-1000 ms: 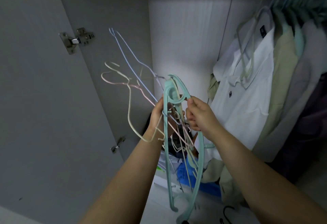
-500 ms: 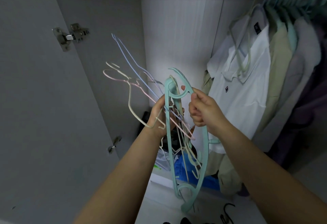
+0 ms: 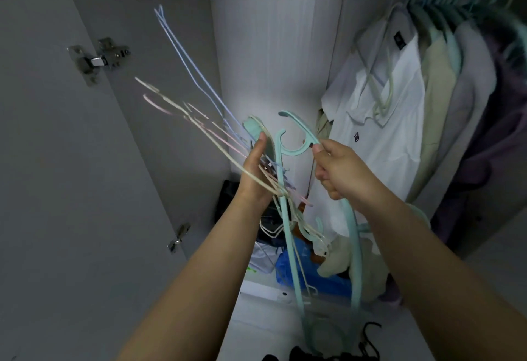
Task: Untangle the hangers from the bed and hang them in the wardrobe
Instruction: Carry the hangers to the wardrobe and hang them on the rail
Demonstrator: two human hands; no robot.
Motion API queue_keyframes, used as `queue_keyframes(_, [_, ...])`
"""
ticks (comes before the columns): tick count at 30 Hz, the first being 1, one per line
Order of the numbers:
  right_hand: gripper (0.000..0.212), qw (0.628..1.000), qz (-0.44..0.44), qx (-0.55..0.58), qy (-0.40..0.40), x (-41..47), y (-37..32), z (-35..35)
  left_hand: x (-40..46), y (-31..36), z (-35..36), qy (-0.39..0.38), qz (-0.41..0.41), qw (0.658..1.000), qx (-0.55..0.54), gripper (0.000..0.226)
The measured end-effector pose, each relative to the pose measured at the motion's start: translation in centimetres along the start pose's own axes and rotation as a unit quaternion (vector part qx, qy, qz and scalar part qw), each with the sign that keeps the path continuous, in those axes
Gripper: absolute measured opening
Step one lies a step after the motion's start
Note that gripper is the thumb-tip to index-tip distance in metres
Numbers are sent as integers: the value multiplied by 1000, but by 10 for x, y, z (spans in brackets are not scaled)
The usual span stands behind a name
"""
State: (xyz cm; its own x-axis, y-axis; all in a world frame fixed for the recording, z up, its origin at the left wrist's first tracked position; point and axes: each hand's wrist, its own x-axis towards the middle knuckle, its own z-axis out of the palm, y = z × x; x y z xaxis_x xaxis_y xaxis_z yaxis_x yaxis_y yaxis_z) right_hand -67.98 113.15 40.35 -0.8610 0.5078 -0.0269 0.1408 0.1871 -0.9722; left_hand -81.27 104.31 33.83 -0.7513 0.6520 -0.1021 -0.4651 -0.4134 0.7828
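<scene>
Your left hand [image 3: 256, 174] grips a tangled bundle of thin hangers [image 3: 199, 121], their blue, pink and cream wires fanning up and left toward the wardrobe door's hinge [image 3: 98, 60]. Your right hand [image 3: 338, 169] pinches the teal hanger [image 3: 296, 144] just beside its hook, right of the bundle; its long arms hang down past both wrists. Right of the teal hanger, a white shirt [image 3: 379, 144] hangs among other clothes in the wardrobe.
</scene>
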Motion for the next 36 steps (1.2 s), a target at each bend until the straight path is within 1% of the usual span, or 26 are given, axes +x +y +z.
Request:
queue_keyframes(1, [24, 1000, 3, -27, 9, 0, -1, -3, -2, 2, 2, 7, 6, 1000, 12, 72])
queue_keyframes(2, [26, 999, 5, -50, 17, 1, -2, -5, -2, 2, 3, 12, 12, 1000, 25, 78])
queue_keyframes(3, [27, 997, 8, -69, 25, 1, -3, -7, -3, 1, 4, 20, 26, 999, 42, 75])
queue_keyframes(6, [25, 994, 21, -96, 48, 3, -4, -14, 0, -1, 3, 34, 48, 994, 91, 47])
queue_keyframes(11, [23, 985, 15, -166, 53, 7, -7, -23, -1, -2, -3, -6, 34, 992, 119, 21])
queue_keyframes(14, [24, 983, 18, -173, 53, 14, -8, -27, -4, 1, -3, -14, 28, 994, 105, 21])
queue_keyframes(18, [30, 978, 4, -194, 77, 22, -1, -28, -5, 5, -2, 2, 26, 997, 78, 22])
queue_keyframes(20, [34, 971, -6, -224, 85, 26, 6, -26, -5, 8, -2, 5, 17, 997, 76, 23])
queue_keyframes(22, [33, 963, -23, -255, 81, 30, 15, -23, -4, 9, -6, 4, 15, 997, 79, 24])
queue_keyframes(24, [35, 960, -33, -266, 78, 33, 25, -18, -4, 8, -7, 3, 15, 996, 91, 21])
queue_keyframes(27, [37, 957, -32, -279, 74, 38, 41, -12, 0, 4, -8, -4, 19, 995, 102, 11])
queue_keyframes(28, [37, 953, -33, -291, 74, 39, 44, -9, -1, 6, -6, 3, 19, 994, 104, 14])
queue_keyframes(29, [35, 950, -33, -301, 76, 40, 45, -7, -2, 7, -4, 6, 19, 995, 101, 21])
queue_keyframes(31, [32, 945, -36, -316, 72, 42, 46, 0, -1, 7, -2, 16, 9, 996, 84, 44])
queue_keyframes(32, [32, 944, -37, -321, 67, 42, 47, 5, 2, 5, -3, 15, 10, 998, 63, 48])
queue_keyframes(34, [35, 940, -38, -334, 58, 41, 51, 15, 1, 3, 1, 1, 8, 999, 32, 44])
queue_keyframes(36, [36, 936, -41, -344, 56, 40, 54, 25, 0, 4, 6, -22, -11, 1000, 13, 54])
